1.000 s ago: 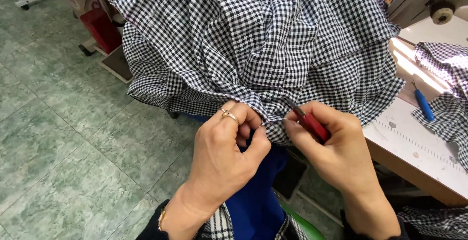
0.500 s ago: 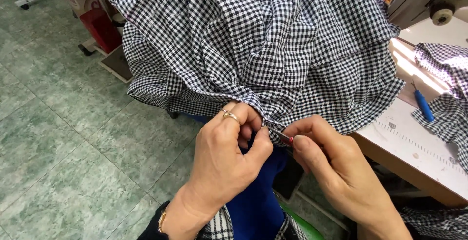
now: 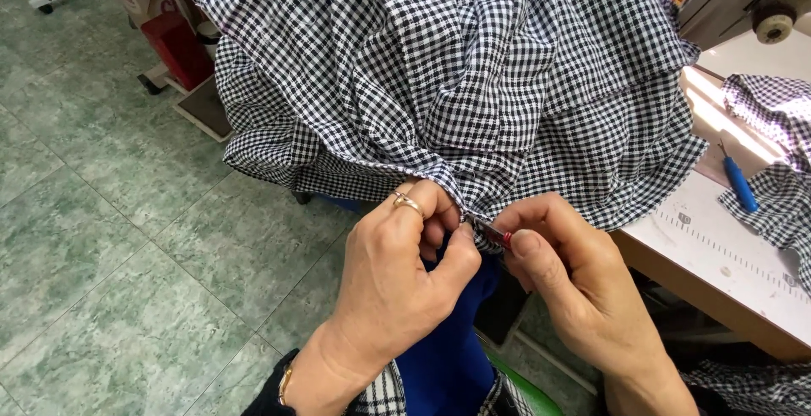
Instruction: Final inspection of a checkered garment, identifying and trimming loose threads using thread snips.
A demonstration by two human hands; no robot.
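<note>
I see left hand [image 3: 397, 289] pinching the black-and-white checked cotton garment [image 3: 473, 87] hem; right hand [image 3: 574, 272] pinches small red-handled metal snips [image 3: 494, 233]. Fabric seems light, limp: grip at hem.

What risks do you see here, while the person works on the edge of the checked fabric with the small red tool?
1. The small red tool works right beside the left hand's thumb, which pinches the checked fabric; a slip might prick it.
2. The tool's tip could catch and tear the cloth at the edge.
3. Most of the fabric hangs off the table; its weight might pull the edge out of the right hand.
</note>
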